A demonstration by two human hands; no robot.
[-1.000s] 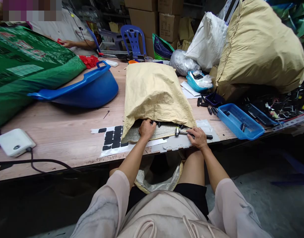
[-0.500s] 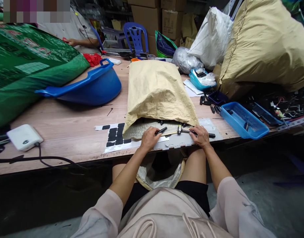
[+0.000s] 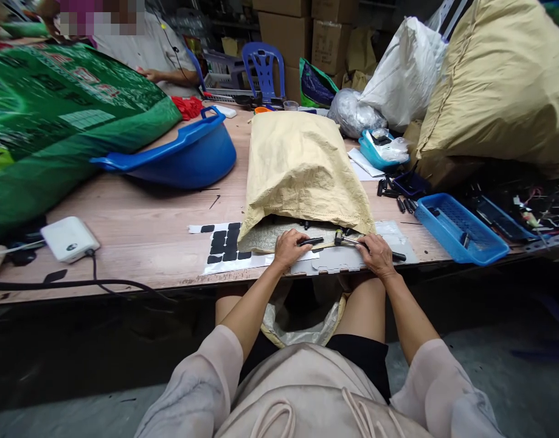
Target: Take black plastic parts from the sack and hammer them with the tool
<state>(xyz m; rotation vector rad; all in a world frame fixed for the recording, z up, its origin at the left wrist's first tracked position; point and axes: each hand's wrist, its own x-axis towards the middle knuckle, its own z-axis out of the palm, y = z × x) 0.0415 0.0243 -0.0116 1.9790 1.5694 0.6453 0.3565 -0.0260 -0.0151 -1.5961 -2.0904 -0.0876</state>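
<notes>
My left hand [image 3: 287, 249] is closed around a slim black tube-like part [image 3: 312, 241], which points right at the mouth of the yellow woven sack [image 3: 302, 164]. My right hand [image 3: 377, 254] grips a small hammer [image 3: 348, 240] by its shaft. The hammer's head [image 3: 338, 237] faces left, close to the tip of the black part, and its dark handle end sticks out to the right below my fingers. Several more black parts [image 3: 306, 224] show inside the sack's open mouth. Beneath both hands lies a grey flat board [image 3: 338, 261] at the table's front edge.
Black stickers on a white sheet [image 3: 222, 243] lie left of the sack. A blue basin [image 3: 179, 152], a white box [image 3: 69, 238] with cables and a green sack [image 3: 78, 109] stand further left. To the right is a blue basket [image 3: 461, 225]. A co-worker [image 3: 156, 67] sits across the table.
The whole view has shifted, so things sit further right. The black part in my left hand has tipped from slanted to nearly level. My right hand keeps its hold on the hammer.
</notes>
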